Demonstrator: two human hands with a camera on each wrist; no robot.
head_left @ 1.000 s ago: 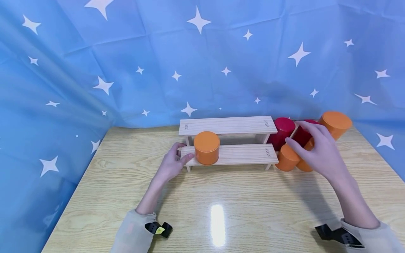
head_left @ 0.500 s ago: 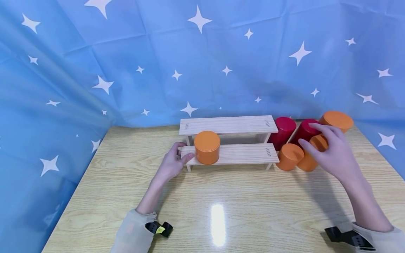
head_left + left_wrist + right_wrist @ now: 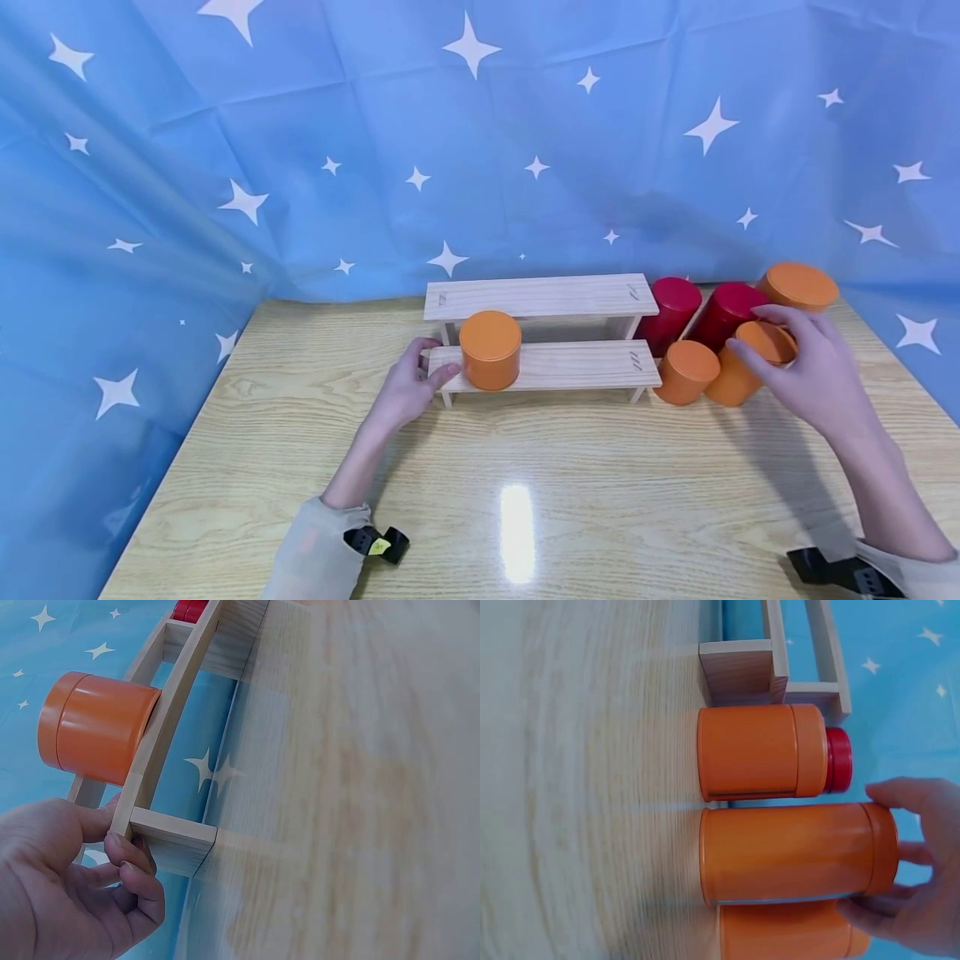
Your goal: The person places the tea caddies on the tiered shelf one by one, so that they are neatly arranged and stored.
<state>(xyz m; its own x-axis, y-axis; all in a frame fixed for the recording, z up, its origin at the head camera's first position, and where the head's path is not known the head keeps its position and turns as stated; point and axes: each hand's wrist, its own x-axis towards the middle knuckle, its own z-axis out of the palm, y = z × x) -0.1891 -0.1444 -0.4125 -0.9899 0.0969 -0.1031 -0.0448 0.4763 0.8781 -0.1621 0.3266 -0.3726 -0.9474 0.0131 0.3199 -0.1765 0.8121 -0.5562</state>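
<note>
My left hand (image 3: 405, 383) pinches the left end of the lower board of a two-tier wooden shelf (image 3: 577, 362); in the left wrist view, curled fingertips (image 3: 124, 851) are at the board's end. A short, wide orange canister (image 3: 491, 358) stands on that board close beside the thumb. At the right, my right hand (image 3: 813, 367) reaches over a taller orange canister (image 3: 727, 385). Its fingers spread around the lid, and the right wrist view has the thumb just off the lid's edge. A shorter orange canister (image 3: 761, 754) stands between this one and the shelf.
Two red canisters (image 3: 672, 312) stand close behind the orange ones, right of the shelf. Another wide orange canister (image 3: 797, 285) is at the back right. A blue cloth with white stars (image 3: 480, 150) hangs behind the wooden table (image 3: 450, 500).
My right hand has moved rightward, from above the shorter orange canister to the lid of the taller one, uncovering the red canister behind. The left hand and shelf have stayed in place.
</note>
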